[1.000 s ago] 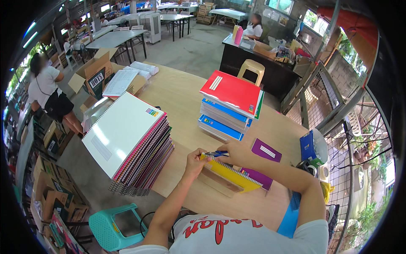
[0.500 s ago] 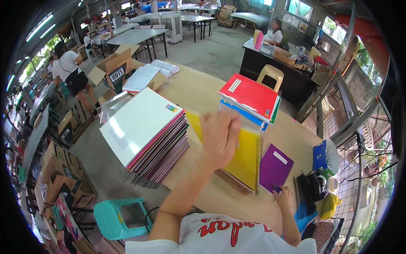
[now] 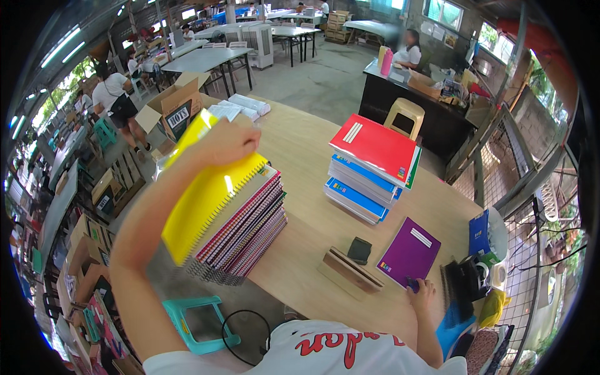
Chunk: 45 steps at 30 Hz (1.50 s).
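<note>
My left hand [image 3: 234, 142] is closed on the upper edge of a yellow spiral notebook [image 3: 209, 187], tilted over a tall stack of spiral notebooks [image 3: 247, 231] at the table's left edge. My right hand [image 3: 423, 294] is closed around a small dark purple tool [image 3: 412, 284], its kind too small to make out, at the lower corner of a purple notebook [image 3: 409, 250]. Left of that notebook stands a slotted wooden block [image 3: 351, 270] beside a small dark green square piece [image 3: 359, 250].
A stack of red and blue notebooks [image 3: 375, 147] stands at the table's far right. Black spiral coils [image 3: 455, 287], tape rolls [image 3: 481, 272] and a blue packet [image 3: 479, 232] crowd the right edge. An open carton [image 3: 178, 109] sits beyond the left stack; a teal stool [image 3: 200, 328] is below.
My left hand has carried the yellow notebook left from the wooden block to above the tall stack, uncovering the block and green piece. My right hand has stayed by the purple notebook.
</note>
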Tool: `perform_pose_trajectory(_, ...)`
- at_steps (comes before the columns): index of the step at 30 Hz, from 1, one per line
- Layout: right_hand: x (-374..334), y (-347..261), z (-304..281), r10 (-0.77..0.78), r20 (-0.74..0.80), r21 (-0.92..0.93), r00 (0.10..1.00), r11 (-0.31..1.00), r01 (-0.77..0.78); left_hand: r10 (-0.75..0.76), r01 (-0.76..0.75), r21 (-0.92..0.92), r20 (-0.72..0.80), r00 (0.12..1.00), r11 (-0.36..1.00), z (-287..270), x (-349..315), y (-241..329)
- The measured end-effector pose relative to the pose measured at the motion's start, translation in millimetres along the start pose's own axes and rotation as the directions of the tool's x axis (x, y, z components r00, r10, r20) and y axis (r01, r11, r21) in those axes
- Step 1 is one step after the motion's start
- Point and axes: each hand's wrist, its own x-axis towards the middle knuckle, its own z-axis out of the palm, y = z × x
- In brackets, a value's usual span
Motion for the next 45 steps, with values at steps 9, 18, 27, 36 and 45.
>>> perform_pose_trajectory(9, -7.1, 6.1, 1.4, -0.07, -0.027, 0.043, 0.997, 0.997, 0.071, 0.063, -0.067, -0.184, -0.027, 0.998, 0.981, 81.0, 15.7, -7.6)
perform_pose_trajectory(18, -20.5, -15.7, -12.2, -0.172, -0.119, 0.063, 0.978, 0.982, 0.18, 0.17, -0.161, 0.058, -0.235, 0.957, 0.985, 80.2, 26.5, -2.0)
perform_pose_trajectory(27, -43.2, -43.0, -17.0, -0.331, -0.004, 0.23, 0.944, 0.918, 0.323, -0.229, 0.207, -0.29, -0.041, 0.973, 0.934, 137.5, 245.9, 49.6)
perform_pose_trajectory(36, -25.4, -45.9, -61.4, -0.157, -0.225, 0.206, 0.962, 0.957, 0.204, -0.446, 0.379, -0.377, -0.106, 0.889, 0.845, 203.7, 300.1, 57.7)
perform_pose_trajectory(45, 163.3, -169.0, -154.4, 0.258, -0.071, 0.973, 0.963, 0.231, 0.01, -0.342, -0.116, -0.739, -0.437, 0.832, 0.664, 94.4, 192.8, 137.3)
